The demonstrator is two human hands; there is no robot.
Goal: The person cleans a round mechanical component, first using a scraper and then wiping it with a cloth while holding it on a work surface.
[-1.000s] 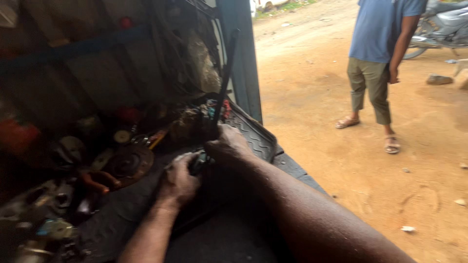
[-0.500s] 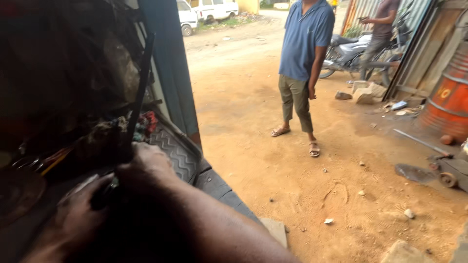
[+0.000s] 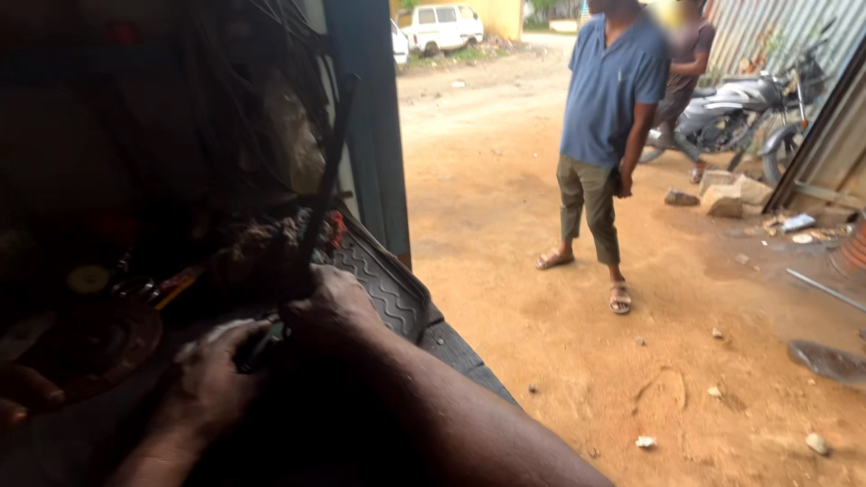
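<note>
My left hand (image 3: 212, 379) and my right hand (image 3: 334, 302) meet low in the dark left half of the view, over a ribbed black rubber mat (image 3: 383, 284). Both are closed around a small dark tool (image 3: 262, 347) whose shape is hard to make out. A long thin black rod (image 3: 329, 162) rises from just above my right hand; whether the hand grips it is unclear. My right forearm crosses the bottom of the view.
Greasy metal parts, a round rusty disc (image 3: 95, 338) and tangled wires fill the dim area at left. A blue-grey post (image 3: 370, 126) stands behind. Outside on the dirt ground stand a person in a blue shirt (image 3: 600, 135), another person, a motorcycle (image 3: 735, 113), stones and a white van (image 3: 442, 27).
The view has swung left and right; my hands stay together on the small tool over the mat. The person in the blue shirt stays standing outside.
</note>
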